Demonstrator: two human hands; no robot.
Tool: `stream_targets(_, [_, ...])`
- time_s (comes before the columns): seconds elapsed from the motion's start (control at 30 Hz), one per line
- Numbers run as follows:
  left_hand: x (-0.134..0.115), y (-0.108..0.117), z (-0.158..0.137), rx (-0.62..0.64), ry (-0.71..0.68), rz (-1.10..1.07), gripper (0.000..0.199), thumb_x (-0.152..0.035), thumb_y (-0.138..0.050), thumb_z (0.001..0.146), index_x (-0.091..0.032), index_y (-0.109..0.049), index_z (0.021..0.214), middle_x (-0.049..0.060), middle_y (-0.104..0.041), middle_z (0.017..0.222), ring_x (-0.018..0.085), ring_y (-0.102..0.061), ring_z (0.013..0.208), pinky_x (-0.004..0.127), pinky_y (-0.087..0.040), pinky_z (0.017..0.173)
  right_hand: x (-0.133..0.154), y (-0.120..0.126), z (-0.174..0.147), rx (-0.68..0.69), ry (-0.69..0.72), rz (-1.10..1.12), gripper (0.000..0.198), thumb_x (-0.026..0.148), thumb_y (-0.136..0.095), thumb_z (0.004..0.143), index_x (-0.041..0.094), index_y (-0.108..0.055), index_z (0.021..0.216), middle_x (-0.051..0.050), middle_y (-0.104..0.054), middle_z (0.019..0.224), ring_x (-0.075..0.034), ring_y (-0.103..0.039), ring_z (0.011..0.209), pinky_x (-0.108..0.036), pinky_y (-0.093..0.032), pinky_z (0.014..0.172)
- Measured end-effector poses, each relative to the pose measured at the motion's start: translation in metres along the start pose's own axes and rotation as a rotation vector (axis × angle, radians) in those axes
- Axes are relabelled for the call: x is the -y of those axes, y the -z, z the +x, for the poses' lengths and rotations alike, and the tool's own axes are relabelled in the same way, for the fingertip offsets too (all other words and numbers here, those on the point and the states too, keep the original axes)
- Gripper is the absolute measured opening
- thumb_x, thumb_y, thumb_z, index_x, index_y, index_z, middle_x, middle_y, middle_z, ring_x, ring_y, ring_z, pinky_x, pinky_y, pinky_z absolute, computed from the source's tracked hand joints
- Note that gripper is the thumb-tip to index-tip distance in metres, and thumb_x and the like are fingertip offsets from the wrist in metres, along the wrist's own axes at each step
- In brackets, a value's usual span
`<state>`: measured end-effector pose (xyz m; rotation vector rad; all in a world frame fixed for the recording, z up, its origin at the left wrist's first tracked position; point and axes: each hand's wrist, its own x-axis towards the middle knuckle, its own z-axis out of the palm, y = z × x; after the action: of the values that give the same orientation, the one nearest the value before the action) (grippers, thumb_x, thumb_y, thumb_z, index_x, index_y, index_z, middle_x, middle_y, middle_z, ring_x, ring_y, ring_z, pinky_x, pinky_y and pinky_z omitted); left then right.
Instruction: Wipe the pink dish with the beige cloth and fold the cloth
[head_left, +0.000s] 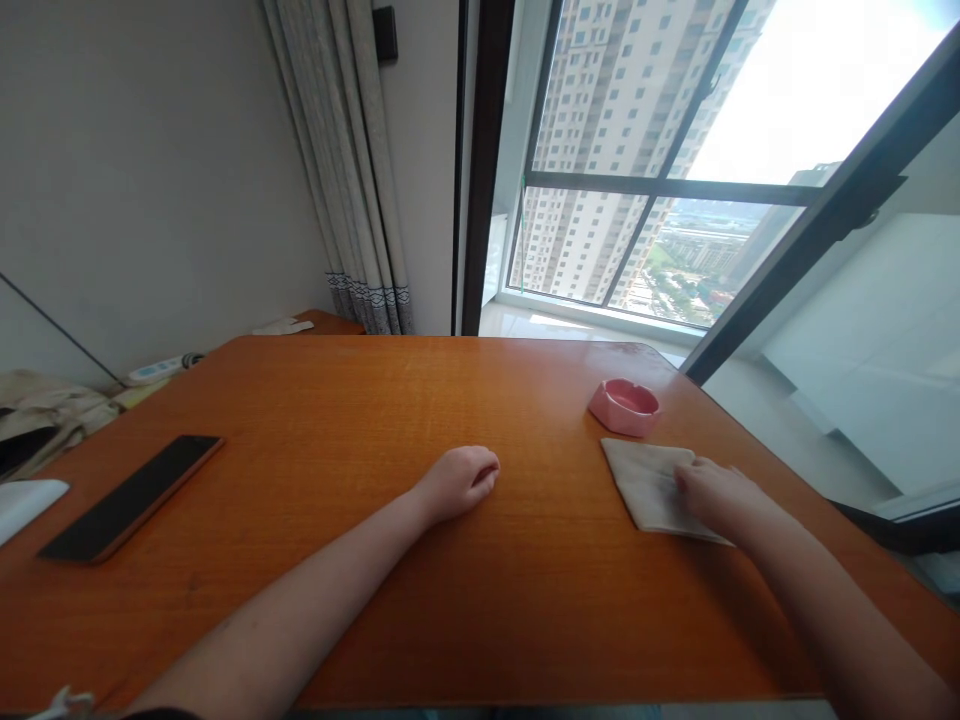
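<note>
My left hand (459,482) rests on the middle of the wooden table (337,400), curled into a loose fist, and no object shows in it. To the right, a folded light-grey cloth (643,482) lies flat on the tabletop. My right hand (718,492) is closed at the cloth's right side, its fingers gripping the fabric near the upper right corner; the palm hides part of the cloth. Just beyond the cloth stands a pink ashtray (625,408) with notches in its rim, apart from both hands.
On the left of the table lies a long flat black slab with a brown edge (135,500). A white object (28,505) pokes in at the left edge. Past the table are fabric items (60,410), a power strip (161,368), a grey curtain (337,150) and a large window (637,185).
</note>
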<state>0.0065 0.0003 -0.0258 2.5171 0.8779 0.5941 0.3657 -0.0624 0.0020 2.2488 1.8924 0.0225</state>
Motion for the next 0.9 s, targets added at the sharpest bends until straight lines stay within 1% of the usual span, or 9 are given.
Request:
stream_targets(0.07, [0.001,0.0,0.0,0.004,-0.01,-0.004,0.014,-0.02,-0.044,0.082,-0.017,-0.057,0.078,0.002,-0.057,0.073,0.013,-0.051,0.068,0.023,-0.038,0.064,0.042,0.013,-0.003,-0.253,0.028,-0.043,0.028,0.003,-0.046,0.07,0.014,-0.066,0.086,-0.017,-0.061,0.105,-0.033,-0.052,0.109,-0.056,-0.029,0.096])
stream_targets(0.1, [0.002,0.0,0.0,0.006,-0.018,-0.01,0.013,-0.019,-0.045,0.081,-0.017,-0.057,0.079,0.001,-0.057,0.072,0.013,-0.051,0.067,0.023,-0.038,0.063,0.067,0.019,-0.005,-0.34,0.129,-0.002,0.032,0.003,-0.046,0.071,0.014,-0.065,0.095,-0.018,-0.056,0.116,-0.034,-0.046,0.117,-0.057,-0.024,0.1])
stream_targets(0.13, [0.003,-0.001,0.0,0.009,-0.024,-0.019,0.013,-0.019,-0.046,0.08,-0.017,-0.058,0.08,0.001,-0.058,0.072,0.013,-0.051,0.067,0.023,-0.038,0.063,0.094,0.024,-0.006,-0.369,0.276,0.078,0.035,0.005,-0.046,0.074,0.014,-0.062,0.104,-0.017,-0.052,0.123,-0.032,-0.043,0.12,-0.055,-0.022,0.103])
stream_targets(0.2, [0.007,-0.003,0.0,0.007,-0.02,-0.039,0.014,-0.018,-0.046,0.079,-0.017,-0.059,0.082,0.002,-0.06,0.073,0.013,-0.053,0.067,0.023,-0.041,0.064,0.148,0.028,-0.006,-0.331,0.541,0.328,0.042,0.01,-0.046,0.076,0.016,-0.055,0.117,-0.013,-0.052,0.125,-0.026,-0.046,0.117,-0.047,-0.029,0.104])
stream_targets(0.27, [0.011,-0.006,0.0,0.0,-0.007,-0.054,0.016,-0.015,-0.047,0.076,-0.015,-0.06,0.085,0.004,-0.064,0.08,0.015,-0.057,0.073,0.025,-0.044,0.068,0.192,0.026,-0.002,-0.235,0.745,0.588,0.052,0.01,-0.045,0.075,0.018,-0.047,0.127,-0.01,-0.052,0.125,-0.02,-0.05,0.113,-0.034,-0.038,0.099])
stream_targets(0.37, [0.015,-0.008,-0.001,-0.002,-0.01,-0.066,0.026,-0.011,-0.05,0.069,-0.013,-0.061,0.092,0.009,-0.066,0.097,0.02,-0.06,0.091,0.028,-0.047,0.078,0.23,0.014,0.006,-0.22,0.8,0.826,0.053,0.004,-0.042,0.07,0.016,-0.051,0.121,-0.009,-0.057,0.116,-0.018,-0.052,0.107,-0.031,-0.042,0.095])
stream_targets(0.53, [0.014,-0.008,-0.002,0.017,-0.019,-0.056,0.025,-0.012,-0.05,0.068,-0.013,-0.064,0.089,0.01,-0.067,0.1,0.022,-0.061,0.095,0.032,-0.048,0.083,0.237,0.0,0.013,-0.247,0.766,1.03,0.049,0.0,-0.041,0.065,0.019,-0.058,0.107,-0.006,-0.061,0.105,-0.018,-0.055,0.1,-0.033,-0.043,0.092])
stream_targets(0.73, [0.013,-0.009,-0.001,-0.019,-0.013,-0.074,0.03,-0.011,-0.05,0.066,-0.012,-0.063,0.094,0.011,-0.067,0.1,0.023,-0.061,0.096,0.033,-0.049,0.083,0.234,0.0,0.012,-0.251,0.769,1.04,0.05,0.001,-0.041,0.064,0.02,-0.059,0.107,-0.006,-0.061,0.105,-0.019,-0.054,0.1,-0.035,-0.043,0.092])
stream_targets(0.9, [0.014,-0.009,-0.001,-0.001,-0.013,-0.056,0.027,-0.012,-0.049,0.067,-0.011,-0.064,0.09,0.012,-0.067,0.097,0.024,-0.062,0.093,0.033,-0.05,0.081,0.235,-0.001,0.013,-0.25,0.766,1.035,0.05,0.001,-0.041,0.064,0.02,-0.059,0.107,-0.006,-0.061,0.106,-0.019,-0.054,0.101,-0.034,-0.043,0.093])
